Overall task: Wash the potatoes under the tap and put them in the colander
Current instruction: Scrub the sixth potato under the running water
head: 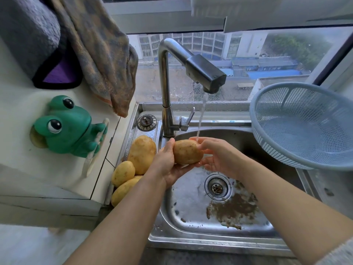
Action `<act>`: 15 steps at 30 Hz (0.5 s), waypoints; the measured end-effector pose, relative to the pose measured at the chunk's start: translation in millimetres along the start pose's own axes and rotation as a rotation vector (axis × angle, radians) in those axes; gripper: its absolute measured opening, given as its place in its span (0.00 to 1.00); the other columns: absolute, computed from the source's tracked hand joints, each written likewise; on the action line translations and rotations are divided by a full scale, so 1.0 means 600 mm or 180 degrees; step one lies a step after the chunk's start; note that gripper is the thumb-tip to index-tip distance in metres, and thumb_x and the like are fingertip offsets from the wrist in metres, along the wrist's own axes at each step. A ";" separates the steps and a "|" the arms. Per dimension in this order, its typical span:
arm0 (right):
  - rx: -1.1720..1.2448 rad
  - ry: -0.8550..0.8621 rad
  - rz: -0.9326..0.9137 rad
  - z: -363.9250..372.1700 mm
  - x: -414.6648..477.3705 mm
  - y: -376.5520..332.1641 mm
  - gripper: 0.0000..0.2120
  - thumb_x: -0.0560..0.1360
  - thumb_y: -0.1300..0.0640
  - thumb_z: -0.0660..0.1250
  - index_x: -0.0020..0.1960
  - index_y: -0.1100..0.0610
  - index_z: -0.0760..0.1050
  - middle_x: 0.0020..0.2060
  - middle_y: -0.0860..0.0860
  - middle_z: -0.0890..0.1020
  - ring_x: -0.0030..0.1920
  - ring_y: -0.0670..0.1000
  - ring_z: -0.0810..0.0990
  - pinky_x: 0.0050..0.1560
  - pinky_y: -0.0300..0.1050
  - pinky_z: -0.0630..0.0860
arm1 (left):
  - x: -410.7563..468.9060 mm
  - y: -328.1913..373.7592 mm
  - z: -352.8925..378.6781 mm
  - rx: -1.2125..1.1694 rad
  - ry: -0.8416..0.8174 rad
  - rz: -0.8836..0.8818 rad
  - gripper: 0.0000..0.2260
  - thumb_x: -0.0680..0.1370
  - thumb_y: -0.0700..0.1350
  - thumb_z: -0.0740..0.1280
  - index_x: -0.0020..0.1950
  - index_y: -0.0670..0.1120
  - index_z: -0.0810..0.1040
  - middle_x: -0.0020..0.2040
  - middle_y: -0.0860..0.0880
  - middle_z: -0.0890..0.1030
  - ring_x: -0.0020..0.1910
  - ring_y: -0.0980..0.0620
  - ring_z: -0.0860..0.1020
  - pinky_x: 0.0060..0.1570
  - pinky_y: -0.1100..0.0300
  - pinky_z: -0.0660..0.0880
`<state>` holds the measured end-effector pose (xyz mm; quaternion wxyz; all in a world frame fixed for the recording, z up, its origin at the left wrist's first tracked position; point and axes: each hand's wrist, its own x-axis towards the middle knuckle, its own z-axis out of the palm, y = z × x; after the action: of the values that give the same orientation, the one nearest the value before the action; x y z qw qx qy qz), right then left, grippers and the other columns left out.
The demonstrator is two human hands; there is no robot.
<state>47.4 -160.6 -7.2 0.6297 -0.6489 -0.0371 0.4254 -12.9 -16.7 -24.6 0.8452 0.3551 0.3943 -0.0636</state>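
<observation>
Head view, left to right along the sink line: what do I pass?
green frog → potato pile → left hand → held potato → right hand → blue colander

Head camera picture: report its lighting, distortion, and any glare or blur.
Head view: daylight from the window backlights the scene and shadows are soft; the wide-angle lens bows the colander and the frame edges; the sink floor has a mild sheen, no harsh glare; the potato, left hand and right hand are sharp; the bottom-left corner is blurred.
</observation>
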 end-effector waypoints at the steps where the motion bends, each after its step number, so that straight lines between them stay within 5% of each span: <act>1: -0.0019 0.0002 0.0006 0.001 -0.002 -0.001 0.15 0.74 0.61 0.62 0.54 0.47 0.81 0.51 0.59 0.78 0.37 0.52 0.77 0.37 0.40 0.73 | -0.001 0.000 0.000 0.0015 -0.0001 -0.0002 0.21 0.81 0.55 0.61 0.68 0.43 0.68 0.61 0.33 0.74 0.54 0.34 0.79 0.36 0.44 0.81; 7: -0.0008 0.0184 0.0088 0.006 0.002 -0.005 0.15 0.73 0.59 0.63 0.57 0.49 0.80 0.52 0.59 0.77 0.39 0.53 0.77 0.38 0.41 0.73 | -0.014 0.002 0.011 0.0234 -0.0031 0.0188 0.13 0.83 0.53 0.58 0.55 0.44 0.72 0.56 0.35 0.77 0.51 0.36 0.80 0.38 0.45 0.80; 15: 0.0030 0.0212 0.0174 0.003 -0.002 -0.008 0.15 0.73 0.59 0.63 0.57 0.49 0.80 0.51 0.58 0.77 0.39 0.53 0.77 0.38 0.42 0.73 | -0.016 0.002 0.016 0.0328 -0.0012 0.0259 0.16 0.83 0.53 0.58 0.64 0.44 0.69 0.56 0.36 0.77 0.50 0.37 0.80 0.30 0.50 0.81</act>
<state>47.7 -158.8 -1.8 0.6218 -0.6606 0.0036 0.4207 -13.2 -23.4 -12.8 0.8285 0.4137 0.3741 -0.0501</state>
